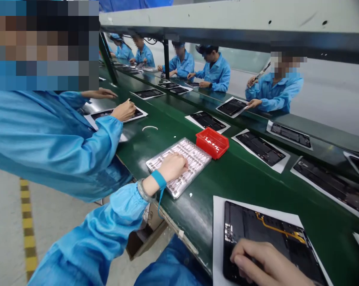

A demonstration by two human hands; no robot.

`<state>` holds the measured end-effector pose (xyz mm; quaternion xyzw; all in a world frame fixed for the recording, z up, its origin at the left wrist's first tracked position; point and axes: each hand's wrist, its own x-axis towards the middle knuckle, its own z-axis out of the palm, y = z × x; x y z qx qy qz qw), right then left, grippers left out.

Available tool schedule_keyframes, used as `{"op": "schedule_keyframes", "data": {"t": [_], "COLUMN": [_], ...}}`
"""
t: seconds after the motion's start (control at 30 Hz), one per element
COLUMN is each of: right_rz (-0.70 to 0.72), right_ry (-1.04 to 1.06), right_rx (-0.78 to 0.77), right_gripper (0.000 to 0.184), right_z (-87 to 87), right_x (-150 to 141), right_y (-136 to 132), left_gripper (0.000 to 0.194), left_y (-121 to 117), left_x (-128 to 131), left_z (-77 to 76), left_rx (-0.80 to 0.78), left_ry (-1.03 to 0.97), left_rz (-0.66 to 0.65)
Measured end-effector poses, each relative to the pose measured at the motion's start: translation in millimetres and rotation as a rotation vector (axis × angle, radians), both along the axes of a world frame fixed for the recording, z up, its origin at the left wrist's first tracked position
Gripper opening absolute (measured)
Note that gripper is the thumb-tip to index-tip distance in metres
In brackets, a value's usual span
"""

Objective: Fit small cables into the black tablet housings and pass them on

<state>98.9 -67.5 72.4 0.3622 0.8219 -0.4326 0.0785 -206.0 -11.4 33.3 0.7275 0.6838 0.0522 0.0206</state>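
Head: tray [192, 176] beneath left grip [173, 166].

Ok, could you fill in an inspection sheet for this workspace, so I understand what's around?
Surface: green tabletop, glossy.
Job's things: clear tray with rows of small parts; dark panel on a white sheet; red bin holding white bits.
Clutter: curved white strip; small white scraps.
Hands: left hand over the tray, right hand over the dark panel, both with curled fingers; grip unclear.
Cables: blue cord from the left wristband; orange ribbon in the panel.
Surroundings: co-worker at left, others across; striped floor tape.
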Motion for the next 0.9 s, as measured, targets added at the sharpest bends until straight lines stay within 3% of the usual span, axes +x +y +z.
{"op": "schedule_keyframes", "data": {"t": [0.33, 0.5, 0.63, 0.77, 0.9], "right_rz": [0.083, 0.097, 0.096, -0.032, -0.335], "right_ry": [0.068, 0.083, 0.118, 0.213, 0.42], "right_rx": [0.046, 0.036, 0.027, -0.04, -0.196], "right_gripper": [0.031, 0.028, 0.027, 0.026, 0.036], "right_z": [-0.8, -2.1, -3.5, -12.9, -25.1], "right_x": [-48.3, -63.2, -68.6, -79.1, -107.6], "right_y": [21.2, 27.3, 30.0, 41.2, 56.6], "left_gripper": [0.025, 0.026, 0.02, 0.022, 0.021], "left_y": [-7.0, -3.8, -2.5, -14.9, -37.4], "left_x": [2.2, 0.6, -3.9, -9.9, 2.4], "left_z": [7.0, 9.4, 9.4, 8.5, 4.6], "left_rx": [-0.149, -0.199, -0.138, 0.058, 0.25], "left_ry": [0.078, 0.027, -0.052, -0.165, -0.314], "left_rz": [0.109, 0.061, 0.004, 0.031, 0.075]}}
